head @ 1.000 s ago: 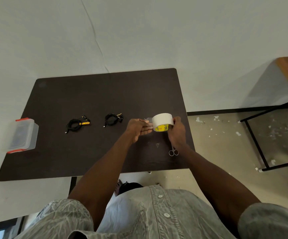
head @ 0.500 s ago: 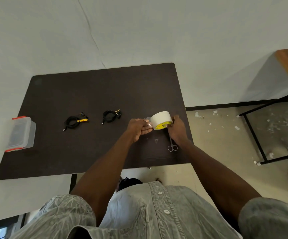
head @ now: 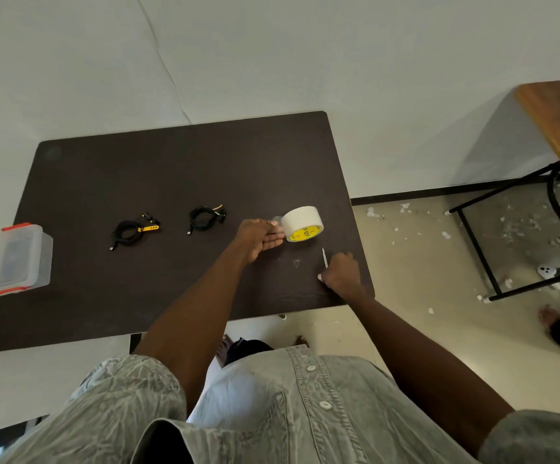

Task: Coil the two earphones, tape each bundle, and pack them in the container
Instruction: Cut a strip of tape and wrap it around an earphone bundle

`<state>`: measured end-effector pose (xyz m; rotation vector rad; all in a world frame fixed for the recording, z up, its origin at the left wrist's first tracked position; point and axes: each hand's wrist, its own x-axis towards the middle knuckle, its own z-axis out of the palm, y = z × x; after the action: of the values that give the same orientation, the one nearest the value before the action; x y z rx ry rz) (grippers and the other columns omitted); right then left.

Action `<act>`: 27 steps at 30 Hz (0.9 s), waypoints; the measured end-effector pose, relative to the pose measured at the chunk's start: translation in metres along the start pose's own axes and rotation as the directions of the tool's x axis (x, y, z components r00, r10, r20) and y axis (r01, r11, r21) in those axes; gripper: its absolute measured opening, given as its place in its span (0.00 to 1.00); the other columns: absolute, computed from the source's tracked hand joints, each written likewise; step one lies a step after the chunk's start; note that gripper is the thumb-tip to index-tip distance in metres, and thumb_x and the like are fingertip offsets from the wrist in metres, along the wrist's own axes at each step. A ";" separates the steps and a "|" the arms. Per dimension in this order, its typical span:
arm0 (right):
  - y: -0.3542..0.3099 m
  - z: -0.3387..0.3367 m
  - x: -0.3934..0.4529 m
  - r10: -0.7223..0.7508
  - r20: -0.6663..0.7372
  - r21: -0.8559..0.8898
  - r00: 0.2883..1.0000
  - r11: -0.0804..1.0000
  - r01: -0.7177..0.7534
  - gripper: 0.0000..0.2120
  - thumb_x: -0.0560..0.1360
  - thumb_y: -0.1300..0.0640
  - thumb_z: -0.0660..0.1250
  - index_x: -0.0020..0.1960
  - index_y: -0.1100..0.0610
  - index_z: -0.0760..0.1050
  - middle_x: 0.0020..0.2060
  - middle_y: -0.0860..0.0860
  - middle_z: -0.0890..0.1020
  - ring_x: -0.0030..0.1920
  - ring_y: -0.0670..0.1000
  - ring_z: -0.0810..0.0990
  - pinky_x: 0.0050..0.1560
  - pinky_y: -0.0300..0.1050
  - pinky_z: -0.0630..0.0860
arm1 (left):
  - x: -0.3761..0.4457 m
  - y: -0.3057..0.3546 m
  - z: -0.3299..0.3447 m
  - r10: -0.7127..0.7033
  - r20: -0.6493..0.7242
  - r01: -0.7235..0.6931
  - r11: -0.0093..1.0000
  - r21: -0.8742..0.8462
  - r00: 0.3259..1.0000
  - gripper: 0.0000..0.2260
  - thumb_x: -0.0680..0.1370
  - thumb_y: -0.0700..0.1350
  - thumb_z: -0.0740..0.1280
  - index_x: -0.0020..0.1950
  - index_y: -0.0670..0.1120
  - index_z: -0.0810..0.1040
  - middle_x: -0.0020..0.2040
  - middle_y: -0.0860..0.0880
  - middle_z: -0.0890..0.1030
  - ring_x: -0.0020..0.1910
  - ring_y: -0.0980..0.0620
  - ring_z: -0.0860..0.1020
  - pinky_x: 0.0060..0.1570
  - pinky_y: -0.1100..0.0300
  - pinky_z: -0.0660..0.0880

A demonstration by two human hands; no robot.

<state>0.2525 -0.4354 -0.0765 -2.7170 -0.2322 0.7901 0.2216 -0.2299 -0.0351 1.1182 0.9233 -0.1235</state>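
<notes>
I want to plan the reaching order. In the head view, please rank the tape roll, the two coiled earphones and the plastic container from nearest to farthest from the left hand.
1. Tape roll: just right of the left hand.
2. Right earphone coil: to its left.
3. Left earphone coil: further left.
4. Plastic container: at the table's left edge.

Tape roll (head: 302, 223) just right of left hand (head: 261, 238); two earphone coils (head: 133, 230) (head: 204, 216) left of it (container (head: 25, 259) farthest left); scissors (head: 324, 257) at right hand (head: 340, 272).
</notes>
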 end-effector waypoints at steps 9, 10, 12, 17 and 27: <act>-0.009 0.013 -0.021 0.051 -0.140 -0.010 0.989 0.999 -0.053 0.22 0.78 0.58 0.65 0.69 0.61 0.64 0.68 0.63 0.67 0.68 0.63 0.65 0.64 0.53 0.71 | -0.002 0.000 -0.004 -0.013 0.008 0.013 0.999 -0.037 1.000 0.11 0.78 0.33 0.64 0.60 0.33 0.72 0.51 0.35 0.81 0.43 0.45 0.83 0.43 0.55 0.81; -0.009 0.014 -0.021 0.050 -0.138 -0.015 0.989 0.999 -0.052 0.23 0.77 0.59 0.66 0.69 0.62 0.63 0.68 0.63 0.66 0.68 0.62 0.64 0.65 0.52 0.70 | -0.003 0.001 -0.003 -0.014 0.007 0.014 0.999 -0.038 1.000 0.12 0.78 0.34 0.64 0.61 0.33 0.72 0.50 0.36 0.82 0.43 0.45 0.83 0.42 0.55 0.81; -0.008 0.013 -0.020 0.055 -0.133 -0.007 0.990 0.998 -0.057 0.24 0.77 0.58 0.67 0.69 0.63 0.63 0.68 0.63 0.67 0.68 0.62 0.65 0.67 0.52 0.66 | -0.004 0.001 -0.003 -0.013 0.005 0.013 0.999 -0.046 1.000 0.14 0.78 0.35 0.64 0.63 0.32 0.71 0.46 0.38 0.82 0.44 0.45 0.83 0.39 0.56 0.82; 0.001 0.011 -0.006 0.010 -0.083 0.138 0.996 0.990 0.001 0.13 0.76 0.60 0.65 0.59 0.66 0.75 0.57 0.62 0.79 0.60 0.62 0.76 0.59 0.52 0.73 | -0.002 0.001 -0.002 -0.008 0.015 0.009 0.999 -0.043 1.000 0.15 0.79 0.35 0.64 0.64 0.32 0.70 0.46 0.38 0.82 0.43 0.46 0.83 0.37 0.58 0.82; -0.030 0.003 -0.024 -0.139 -0.055 0.643 0.989 0.753 0.142 0.08 0.78 0.61 0.65 0.54 0.59 0.82 0.38 0.53 0.83 0.30 0.47 0.76 0.33 0.40 0.75 | 0.000 0.000 -0.004 -0.003 0.028 0.005 0.999 -0.040 1.000 0.09 0.79 0.34 0.63 0.59 0.35 0.72 0.48 0.37 0.82 0.42 0.46 0.83 0.39 0.56 0.82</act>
<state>0.2282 -0.4121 -0.0573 -2.0146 -0.1262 0.6625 0.2189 -0.2264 -0.0355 1.0751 0.8996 -0.1229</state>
